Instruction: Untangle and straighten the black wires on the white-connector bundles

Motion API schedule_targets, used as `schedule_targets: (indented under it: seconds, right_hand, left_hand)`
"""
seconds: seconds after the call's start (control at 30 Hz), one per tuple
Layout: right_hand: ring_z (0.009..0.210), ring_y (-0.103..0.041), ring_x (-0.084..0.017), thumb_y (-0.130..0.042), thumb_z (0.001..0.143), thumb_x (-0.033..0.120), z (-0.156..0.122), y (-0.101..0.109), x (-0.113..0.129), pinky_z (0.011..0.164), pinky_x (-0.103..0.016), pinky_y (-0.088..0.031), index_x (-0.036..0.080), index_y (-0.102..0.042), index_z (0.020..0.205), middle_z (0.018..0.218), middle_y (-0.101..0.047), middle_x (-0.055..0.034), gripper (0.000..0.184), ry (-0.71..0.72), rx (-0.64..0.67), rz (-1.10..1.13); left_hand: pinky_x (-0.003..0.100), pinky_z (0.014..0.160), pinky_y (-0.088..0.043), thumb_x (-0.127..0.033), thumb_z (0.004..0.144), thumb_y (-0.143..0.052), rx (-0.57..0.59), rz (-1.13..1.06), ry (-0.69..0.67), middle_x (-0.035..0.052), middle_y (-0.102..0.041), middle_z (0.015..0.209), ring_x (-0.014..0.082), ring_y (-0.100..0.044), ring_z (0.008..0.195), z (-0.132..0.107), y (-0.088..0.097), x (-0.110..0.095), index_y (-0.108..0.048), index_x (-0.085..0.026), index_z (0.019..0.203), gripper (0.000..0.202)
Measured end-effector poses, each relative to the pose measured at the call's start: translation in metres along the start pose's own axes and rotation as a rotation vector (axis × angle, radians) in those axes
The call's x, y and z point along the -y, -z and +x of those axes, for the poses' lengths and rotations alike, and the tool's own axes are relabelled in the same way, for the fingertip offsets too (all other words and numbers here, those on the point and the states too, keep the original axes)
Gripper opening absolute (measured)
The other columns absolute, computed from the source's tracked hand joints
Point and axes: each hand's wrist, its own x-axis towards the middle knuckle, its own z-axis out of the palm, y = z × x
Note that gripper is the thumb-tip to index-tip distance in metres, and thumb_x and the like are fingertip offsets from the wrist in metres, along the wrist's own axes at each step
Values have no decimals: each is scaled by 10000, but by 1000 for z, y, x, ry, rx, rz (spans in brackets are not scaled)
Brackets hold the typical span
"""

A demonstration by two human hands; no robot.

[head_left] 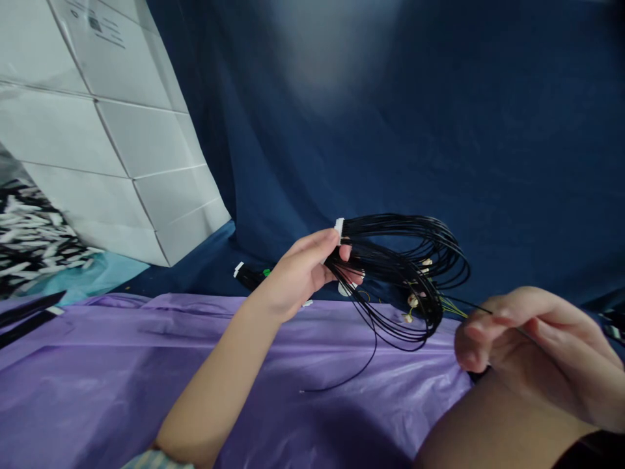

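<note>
My left hand [312,267] is closed around a looped bundle of thin black wires [415,260], gripping it at a white connector [339,229]. The loops bulge out to the right, and one loose wire end [322,390] hangs below over the purple sheet. On the right, my right hand [532,345] has its fingers bent together around a single thin black wire [466,301] that runs over from the bundle. Part of that wire is hidden behind the fingers.
White boxes [112,130] are stacked at the left. Beside them lies a heap of black-and-white pieces [39,234]. A purple sheet [122,378] covers the surface, with dark blue cloth [415,130] behind. Small dried flowers [413,300] and another white-tipped black bundle [248,276] lie at the back.
</note>
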Motion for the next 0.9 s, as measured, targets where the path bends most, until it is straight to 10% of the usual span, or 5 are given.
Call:
schedule_targets:
  seconds: [0.13,0.43,0.73,0.9]
  right_hand:
    - [413,-645,-171,-604,926,280,1,4,-10,344,-270,-515,276,-778,1063,816,-789,-49,222,68,15,295]
    - [490,-520,-68,-859,728,447,14,-38,1,435,-163,-523,250,-785,839,639,-586,56,238,82,-665,399]
    - [590,-378,-168,-578,909,624,16,-45,-1,821,-418,-597,599,-742,860,653,-267,-2,173,69,-618,265]
    - [497,-231,-115,-664,878,579,8,-40,-3,752,-386,-567,599,-731,943,660,-287,28,96,148,-600,127]
  left_hand:
    - [293,736,-561,-446,851,-727,-16,3,24,-2,-592,787,163,-696,711,0,-1,0,-576,-128,777,359]
    - [279,718,-562,-447,859,-716,-27,34,57,-7,-569,790,142,-678,695,2,-5,2,-565,-121,780,368]
    - [295,703,-584,-419,845,-738,-11,-35,106,-16,-563,785,146,-687,670,2,-3,2,-594,-120,801,335]
    - [288,711,-550,-447,891,-679,29,26,108,5,-599,744,145,-674,661,1,-2,3,-586,-130,794,344]
